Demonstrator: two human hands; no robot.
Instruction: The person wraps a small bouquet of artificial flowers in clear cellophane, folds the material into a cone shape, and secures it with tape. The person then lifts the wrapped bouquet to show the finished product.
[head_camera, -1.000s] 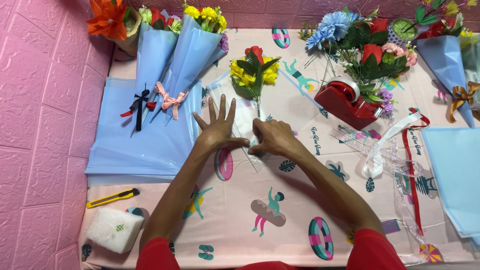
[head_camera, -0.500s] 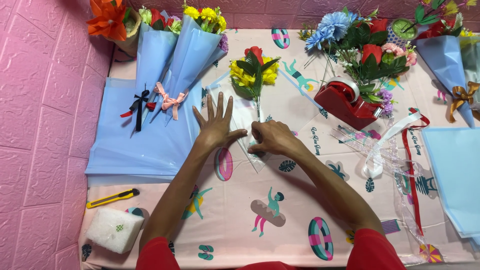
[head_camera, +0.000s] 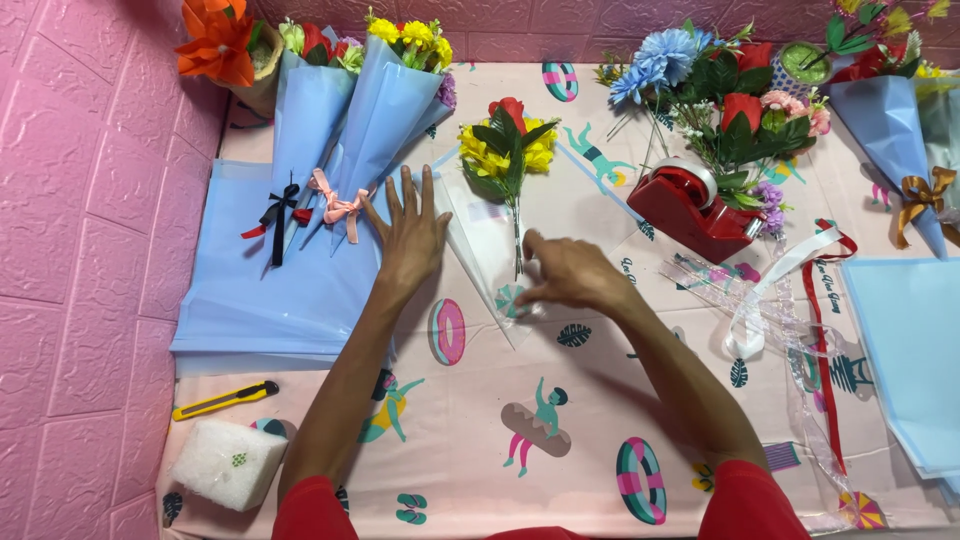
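A: What is at the centre of the work?

B: A small bunch of yellow artificial flowers with one red rose and green leaves (head_camera: 507, 145), lying on a clear cellophane sheet (head_camera: 480, 235) on the pink patterned counter (head_camera: 480, 440). Its thin stem points toward the person.

A: And the hands?

B: The left hand (head_camera: 412, 235) lies flat with fingers spread, pressing on the sheet's edge just left of the bunch; it grips nothing. The right hand (head_camera: 570, 275) sits at the foot of the stem, fingers bent and pinching the cellophane there.

A: Which step would you call this?

B: My reading is the start of wrapping: the sheet is pinned and its lower corner gathered around the stem. The next move likely calls for keeping the flat hand steady while the sheet folds over the flowers, since cellophane slides easily.

A: What lies around the bunch?

B: Left of it, a stack of pale blue wrapping sheets (head_camera: 265, 300) carries two finished blue-wrapped bouquets (head_camera: 340, 120) tied with ribbon bows. Right of it stands a red tape dispenser (head_camera: 692, 205), with loose blue and red artificial flowers (head_camera: 715, 90) behind. Further right lie clear and red ribbon strips (head_camera: 800, 290). Well left and nearer the person are a yellow utility knife (head_camera: 225, 399) and a white foam block (head_camera: 228, 463).
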